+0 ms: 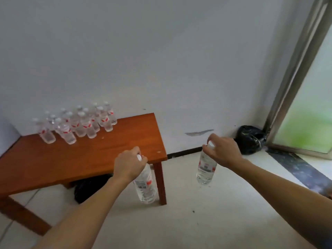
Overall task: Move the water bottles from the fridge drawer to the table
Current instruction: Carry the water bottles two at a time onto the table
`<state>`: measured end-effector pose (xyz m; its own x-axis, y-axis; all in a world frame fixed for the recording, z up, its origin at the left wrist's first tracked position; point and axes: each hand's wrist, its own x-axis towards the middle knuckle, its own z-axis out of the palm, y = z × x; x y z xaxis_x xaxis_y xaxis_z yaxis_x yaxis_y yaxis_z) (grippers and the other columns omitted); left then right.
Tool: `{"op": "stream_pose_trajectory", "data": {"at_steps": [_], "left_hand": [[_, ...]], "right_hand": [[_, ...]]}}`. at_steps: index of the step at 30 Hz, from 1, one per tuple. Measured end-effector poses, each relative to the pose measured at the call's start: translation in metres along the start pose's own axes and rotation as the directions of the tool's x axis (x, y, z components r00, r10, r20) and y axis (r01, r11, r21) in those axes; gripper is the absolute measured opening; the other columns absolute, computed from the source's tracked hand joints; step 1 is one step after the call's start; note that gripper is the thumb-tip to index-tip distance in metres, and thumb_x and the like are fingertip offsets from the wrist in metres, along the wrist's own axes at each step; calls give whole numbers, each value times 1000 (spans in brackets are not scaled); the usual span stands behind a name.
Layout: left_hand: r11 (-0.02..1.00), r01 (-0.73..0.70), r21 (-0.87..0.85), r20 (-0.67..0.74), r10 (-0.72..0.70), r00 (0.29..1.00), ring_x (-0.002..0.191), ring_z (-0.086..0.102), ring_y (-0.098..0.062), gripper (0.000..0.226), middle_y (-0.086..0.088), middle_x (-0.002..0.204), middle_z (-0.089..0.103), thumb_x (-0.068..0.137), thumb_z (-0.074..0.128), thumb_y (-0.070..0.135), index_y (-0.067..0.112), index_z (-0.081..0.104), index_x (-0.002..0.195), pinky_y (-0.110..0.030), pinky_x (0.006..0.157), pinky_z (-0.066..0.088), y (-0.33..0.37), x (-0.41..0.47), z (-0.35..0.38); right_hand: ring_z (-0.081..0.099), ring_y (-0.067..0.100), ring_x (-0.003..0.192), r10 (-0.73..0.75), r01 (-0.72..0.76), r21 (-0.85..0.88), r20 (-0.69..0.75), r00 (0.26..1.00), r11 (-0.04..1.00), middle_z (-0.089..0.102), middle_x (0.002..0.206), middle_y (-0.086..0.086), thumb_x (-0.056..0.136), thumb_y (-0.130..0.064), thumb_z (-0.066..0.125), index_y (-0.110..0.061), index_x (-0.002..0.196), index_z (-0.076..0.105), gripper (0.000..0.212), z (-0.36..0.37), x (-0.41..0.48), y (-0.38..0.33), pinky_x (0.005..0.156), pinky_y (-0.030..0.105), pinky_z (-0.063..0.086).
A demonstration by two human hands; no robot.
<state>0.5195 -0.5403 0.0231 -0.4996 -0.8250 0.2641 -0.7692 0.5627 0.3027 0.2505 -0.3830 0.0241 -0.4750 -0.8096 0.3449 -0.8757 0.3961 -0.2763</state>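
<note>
While label print blurs, each hand (128, 163) (222, 150) grips a red-labelled bottle (145, 184) (205, 168) by its cap.

**Materials and finishes, as seen**

Worktop (89, 155): reddish-brown wood, smooth, low satin sheen, a few pale specks. Bottles (79, 123): clear glossy plastic, white caps, red-and-white labels. Wall (161, 60): matt white paint, scuffed grey low down. Floor (197, 221): pale, smooth, dull. Bag (251, 139): black, crinkled, glossy film. Door frame (294, 72): brushed metal; frosted pane.
</note>
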Motion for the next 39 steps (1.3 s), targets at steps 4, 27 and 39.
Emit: {"op": "stream_pose_trajectory", "data": {"at_steps": [4, 27, 39], "left_hand": [[986, 163, 39, -7, -163, 987, 53, 53, -14, 20, 5, 58, 55, 84, 56, 35, 20, 52, 71, -29, 51, 45, -84, 33, 1], [855, 506, 116, -43, -504, 863, 62, 54, -6, 20, 10, 70, 57, 90, 58, 40, 21, 56, 90, -19, 54, 37, -427, 313, 27], [974, 200, 110, 129, -213, 968, 78, 62, -14, 25, 6, 85, 66, 89, 56, 41, 21, 57, 104, -27, 70, 47, -567, 463, 60]], "right_hand": [[62, 19, 72, -123, 120, 51, 67, 990, 991, 68, 86, 3, 89, -51, 52, -17, 103, 57, 37, 67, 77, -68, 60, 29, 51], [59, 10, 77, -352, 323, 142, 350, 868, 936, 66, 96, -5, 91, -56, 50, -21, 113, 53, 41, 350, 429, -360, 60, 20, 47], [59, 11, 76, -274, 228, 159, 406, 872, 961, 64, 108, -2, 92, -49, 51, -24, 112, 53, 32, 467, 517, -489, 55, 17, 39]]}}
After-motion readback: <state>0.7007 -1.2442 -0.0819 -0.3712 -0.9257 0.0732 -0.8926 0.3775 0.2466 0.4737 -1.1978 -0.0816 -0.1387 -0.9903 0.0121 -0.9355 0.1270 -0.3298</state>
